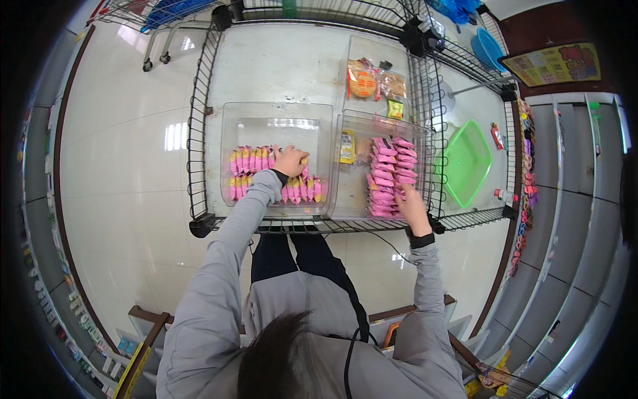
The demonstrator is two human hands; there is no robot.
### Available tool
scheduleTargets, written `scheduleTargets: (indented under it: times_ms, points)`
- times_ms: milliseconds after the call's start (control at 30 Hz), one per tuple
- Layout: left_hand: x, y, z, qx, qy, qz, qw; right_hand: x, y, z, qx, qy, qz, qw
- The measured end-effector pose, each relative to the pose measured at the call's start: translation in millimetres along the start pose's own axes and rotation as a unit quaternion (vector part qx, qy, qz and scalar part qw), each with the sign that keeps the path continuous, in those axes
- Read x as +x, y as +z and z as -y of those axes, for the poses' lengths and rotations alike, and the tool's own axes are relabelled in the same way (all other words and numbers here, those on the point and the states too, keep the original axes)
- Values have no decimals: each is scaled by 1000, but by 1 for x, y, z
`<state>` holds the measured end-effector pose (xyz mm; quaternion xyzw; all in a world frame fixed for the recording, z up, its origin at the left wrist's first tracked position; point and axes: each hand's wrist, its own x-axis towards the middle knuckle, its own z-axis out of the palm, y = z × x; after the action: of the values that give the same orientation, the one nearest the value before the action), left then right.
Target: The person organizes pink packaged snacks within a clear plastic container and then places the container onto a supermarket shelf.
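My left hand (290, 160) is over a clear plastic tray (279, 110), at the right end of the upper row of pink-and-yellow snack packets (252, 159). A packet shows by its fingers; whether they grip it is unclear. A second row (299, 189) stands nearer to me, partly behind my left forearm. In the right-hand clear bin (351, 199), pink packets (383, 172) lie stacked in two columns. My right hand (412, 205) touches the near end of the right column, its fingertips partly hidden among the packets. A yellow packet (347, 146) lies left of the columns.
Black wire fencing (198, 124) surrounds the white display surface (279, 60). Wrapped round pastries (363, 82) lie in a farther clear bin. Beyond the right wire divider sits a green plastic basket (467, 164). A shopping cart (164, 52) stands at the far left.
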<state>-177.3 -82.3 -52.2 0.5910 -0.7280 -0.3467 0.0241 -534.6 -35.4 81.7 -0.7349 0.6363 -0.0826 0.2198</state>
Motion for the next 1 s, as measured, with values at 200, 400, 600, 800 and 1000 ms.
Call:
scheduleTargets:
  times_ms: [200, 400, 600, 800, 1000]
  points:
    - [-6, 3, -2, 44, 44, -60, 996, -14, 29, -6, -87, -95, -10, 992]
    - [-4, 3, 1, 15, 41, -61, 997, 1, 38, -7, -126, -94, -15, 987]
    - [-6, -5, -1, 21, 34, -35, 999, 11, 44, -5, -211, -101, 2, 972]
    - [-10, -8, -11, 32, 49, -50, 997, 8, 26, -3, -92, -60, -30, 993]
    - [-2, 13, 6, 92, 33, -71, 993, 9, -6, 5, 132, -24, -44, 990]
